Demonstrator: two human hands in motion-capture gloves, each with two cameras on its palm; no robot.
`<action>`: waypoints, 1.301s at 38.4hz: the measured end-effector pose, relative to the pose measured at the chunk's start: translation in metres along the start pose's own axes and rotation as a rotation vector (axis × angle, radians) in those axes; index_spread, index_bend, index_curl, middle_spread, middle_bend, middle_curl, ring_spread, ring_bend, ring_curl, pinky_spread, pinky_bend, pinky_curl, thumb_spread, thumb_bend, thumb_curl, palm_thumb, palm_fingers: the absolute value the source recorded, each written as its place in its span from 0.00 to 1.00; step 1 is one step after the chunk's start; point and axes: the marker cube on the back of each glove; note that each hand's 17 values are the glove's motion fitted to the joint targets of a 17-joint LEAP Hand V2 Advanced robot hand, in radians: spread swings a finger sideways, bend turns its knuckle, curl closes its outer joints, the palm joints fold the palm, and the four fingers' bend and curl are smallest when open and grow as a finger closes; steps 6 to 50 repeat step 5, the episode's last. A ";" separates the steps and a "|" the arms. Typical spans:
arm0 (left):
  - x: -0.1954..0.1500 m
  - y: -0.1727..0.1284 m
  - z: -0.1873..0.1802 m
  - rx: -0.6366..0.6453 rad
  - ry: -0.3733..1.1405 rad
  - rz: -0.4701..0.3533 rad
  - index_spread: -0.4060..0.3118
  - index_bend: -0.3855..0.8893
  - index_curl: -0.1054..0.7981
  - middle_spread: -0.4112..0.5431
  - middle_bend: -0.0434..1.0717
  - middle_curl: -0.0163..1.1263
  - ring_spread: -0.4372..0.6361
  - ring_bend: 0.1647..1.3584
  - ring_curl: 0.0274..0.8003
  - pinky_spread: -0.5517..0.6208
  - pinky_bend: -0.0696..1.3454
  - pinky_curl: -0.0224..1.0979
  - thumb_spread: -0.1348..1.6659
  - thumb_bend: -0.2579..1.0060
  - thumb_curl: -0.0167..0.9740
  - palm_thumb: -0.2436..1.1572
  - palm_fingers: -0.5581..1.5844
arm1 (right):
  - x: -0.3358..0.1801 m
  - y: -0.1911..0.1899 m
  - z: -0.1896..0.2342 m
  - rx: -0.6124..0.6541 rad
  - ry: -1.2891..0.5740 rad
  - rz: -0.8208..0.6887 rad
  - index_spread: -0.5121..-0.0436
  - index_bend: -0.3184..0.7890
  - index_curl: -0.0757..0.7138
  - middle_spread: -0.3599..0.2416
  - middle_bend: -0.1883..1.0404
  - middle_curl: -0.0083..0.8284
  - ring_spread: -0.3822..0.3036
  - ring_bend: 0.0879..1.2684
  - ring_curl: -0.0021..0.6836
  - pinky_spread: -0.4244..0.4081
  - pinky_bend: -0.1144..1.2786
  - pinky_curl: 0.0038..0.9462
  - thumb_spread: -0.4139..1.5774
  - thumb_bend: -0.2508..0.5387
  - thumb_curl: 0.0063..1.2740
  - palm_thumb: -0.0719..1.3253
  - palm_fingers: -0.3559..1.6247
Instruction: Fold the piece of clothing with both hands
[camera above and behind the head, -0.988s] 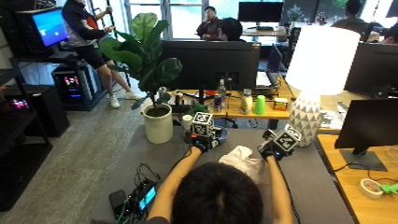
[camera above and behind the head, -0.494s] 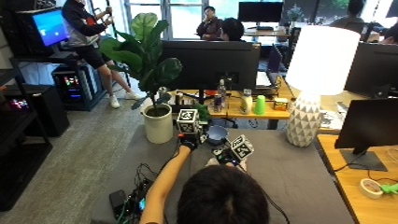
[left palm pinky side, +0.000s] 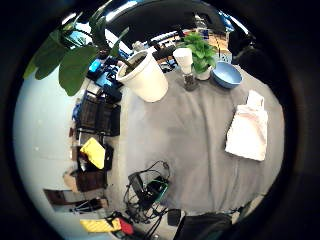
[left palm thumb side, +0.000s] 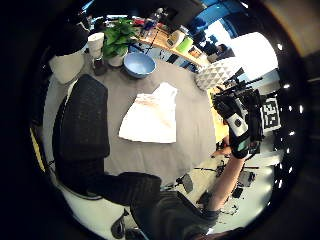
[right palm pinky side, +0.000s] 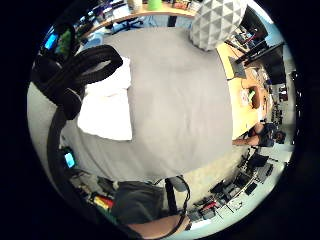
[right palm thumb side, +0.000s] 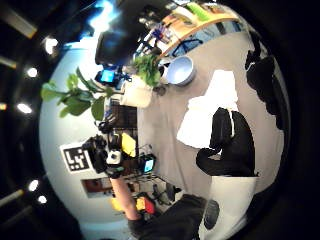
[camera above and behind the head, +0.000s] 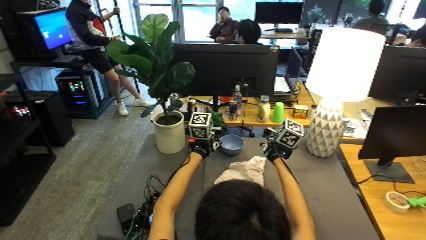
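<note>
Hovering both hands above the table (camera above and behind the head: 333, 190), I see the white garment (camera above and behind the head: 243, 171) lying compactly folded on the grey cloth near the blue bowl (camera above and behind the head: 231, 144). Left hand (camera above and behind the head: 199, 146) and right hand (camera above and behind the head: 276, 150) hold nothing; fingers relaxed. My worry: a careless regrasp could drag the folds apart.

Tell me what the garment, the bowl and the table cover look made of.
Garment: soft white woven cloth, matte, creased and limp. Bowl: smooth blue, probably ceramic or plastic; cannot tell which. Table cover: grey matte fabric, maybe felt, without shine.
</note>
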 end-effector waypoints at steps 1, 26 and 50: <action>0.001 0.000 0.000 0.003 0.002 0.003 0.36 0.45 0.61 0.38 0.15 0.23 0.35 0.24 0.42 0.42 0.29 0.35 0.88 0.20 0.25 0.37 0.54 | 0.003 -0.001 0.001 -0.002 0.008 0.004 0.73 0.37 0.42 0.52 0.36 0.58 0.36 0.45 0.65 0.30 0.52 0.43 0.76 0.31 0.43 0.70 0.73; 0.009 0.016 -0.014 0.010 0.003 0.008 0.36 0.45 0.61 0.37 0.15 0.23 0.35 0.24 0.42 0.42 0.29 0.35 0.88 0.20 0.25 0.37 0.55 | 0.015 -0.003 0.005 -0.011 0.040 0.018 0.73 0.37 0.41 0.52 0.36 0.58 0.36 0.44 0.64 0.31 0.51 0.43 0.77 0.31 0.43 0.71 0.74; 0.009 0.016 -0.014 0.010 0.003 0.008 0.36 0.45 0.61 0.37 0.15 0.23 0.35 0.24 0.42 0.42 0.29 0.35 0.88 0.20 0.25 0.37 0.55 | 0.015 -0.003 0.005 -0.011 0.040 0.018 0.73 0.37 0.41 0.52 0.36 0.58 0.36 0.44 0.64 0.31 0.51 0.43 0.77 0.31 0.43 0.71 0.74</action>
